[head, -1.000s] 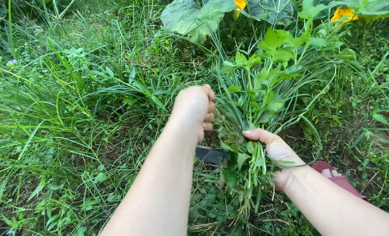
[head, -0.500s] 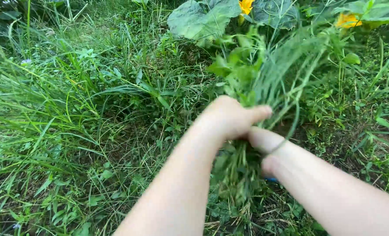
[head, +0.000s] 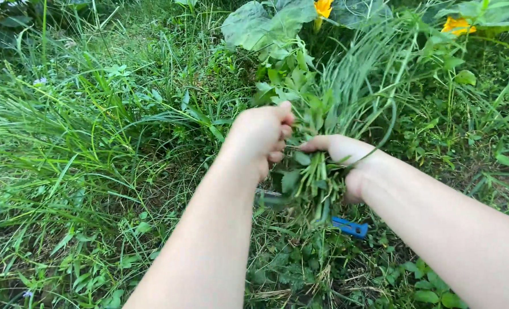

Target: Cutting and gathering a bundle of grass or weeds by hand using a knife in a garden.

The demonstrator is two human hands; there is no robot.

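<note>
Your right hand (head: 346,163) grips a bunch of cut greens (head: 317,143) | your left hand (head: 260,137) fisted against its stems, contents unclear | bunch held above grass (head: 83,160) | blue handle (head: 350,227) beneath it

— What grows along the top edge?

— Broad grey-green squash leaves (head: 254,26), with one yellow blossom (head: 323,7) between them and a second yellow flower (head: 458,24) further to the right, partly behind foliage.

— And on the left?

— Long arching grass blades (head: 54,149) sweeping over low clover-like weeds (head: 103,280). A tiny pale blue flower (head: 39,82) sits among them near the upper left.

— Any ground showing?

— Patches of dark soil (head: 466,166) on the right, with dry straw-coloured stalks (head: 300,292) lying near the bottom.
</note>
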